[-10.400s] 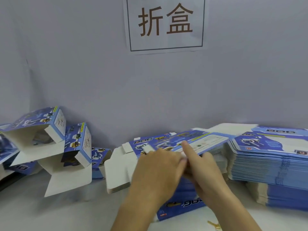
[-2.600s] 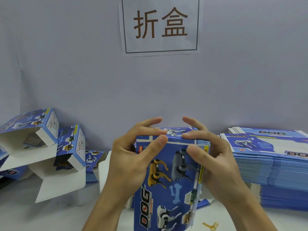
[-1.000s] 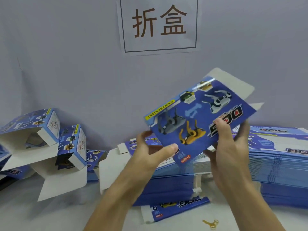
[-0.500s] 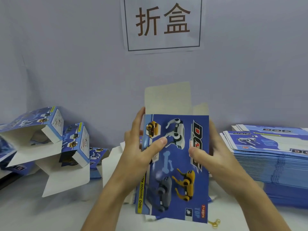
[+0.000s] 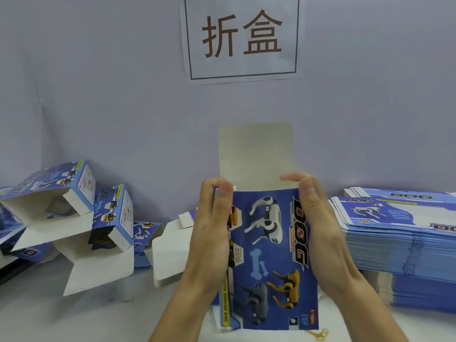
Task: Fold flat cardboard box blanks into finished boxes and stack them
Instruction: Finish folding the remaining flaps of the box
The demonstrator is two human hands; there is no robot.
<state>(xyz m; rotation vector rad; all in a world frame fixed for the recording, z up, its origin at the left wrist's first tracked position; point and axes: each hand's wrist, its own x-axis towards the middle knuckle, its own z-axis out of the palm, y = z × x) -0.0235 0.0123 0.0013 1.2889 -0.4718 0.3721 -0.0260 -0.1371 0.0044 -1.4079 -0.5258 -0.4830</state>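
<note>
At 6 o'clock, nearest the camera, both hands hold the blue box (image 5: 271,255) upright above the table (image 5: 49,317): the left hand (image 5: 212,233) grips its left edge with curled fingers, the right hand (image 5: 318,223) clasps its right edge. Its plain top flap (image 5: 256,151) stands open at 12. Folded boxes (image 5: 81,213) lie at 9, a stack of flat blanks (image 5: 399,243) at 3. The wall sign (image 5: 243,37) hangs beyond

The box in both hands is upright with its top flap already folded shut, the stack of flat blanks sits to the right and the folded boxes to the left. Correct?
Not quite. In the head view the top flap stands open above the box, not folded shut. Left hand and right hand do hold it upright, flat blanks right, folded boxes left.
</note>
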